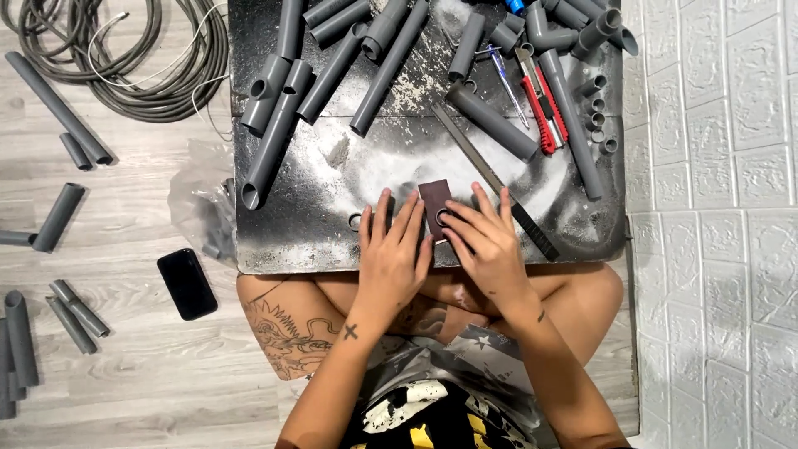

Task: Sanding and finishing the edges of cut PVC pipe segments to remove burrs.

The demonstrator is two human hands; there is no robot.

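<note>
We look straight down on a dark dusty board (332, 191) resting over the person's crossed legs, on a wood-look floor. Near the board's front edge, about mid-width, lies a small brown sandpaper sheet (434, 199) with a short grey pipe ring (438, 219) on it.

Left hand (392, 254): flat, fingers spread and loose, palm down on the board just left of the sandpaper; fingertips touch or nearly touch the sheet's left edge. It grips nothing.

Right hand (485, 241): fingers curled onto the pipe ring, pinching or pressing it against the sandpaper; we cannot tell which.

A second small ring (356, 221) sits on the board just left of the left hand.

A long dark flat file (495, 181) runs diagonally from mid-board toward the front right corner, passing under or beside the right hand's fingers.

The back half of the board is crowded with grey pipe lengths (386, 71) and tee fittings (268, 87). Toward the right edge: a red utility knife (539, 108), a pen (505, 83), and a row of short pipe rings (597, 116).

White dust covers the middle of the board.

Off the board, on the floor left: a black phone (187, 283), a clear plastic bag (199, 204), loose pipe pieces (58, 218), and coiled grey hose (137, 54) at the far corner. A white textured wall panel (715, 224) lies to the right.
</note>
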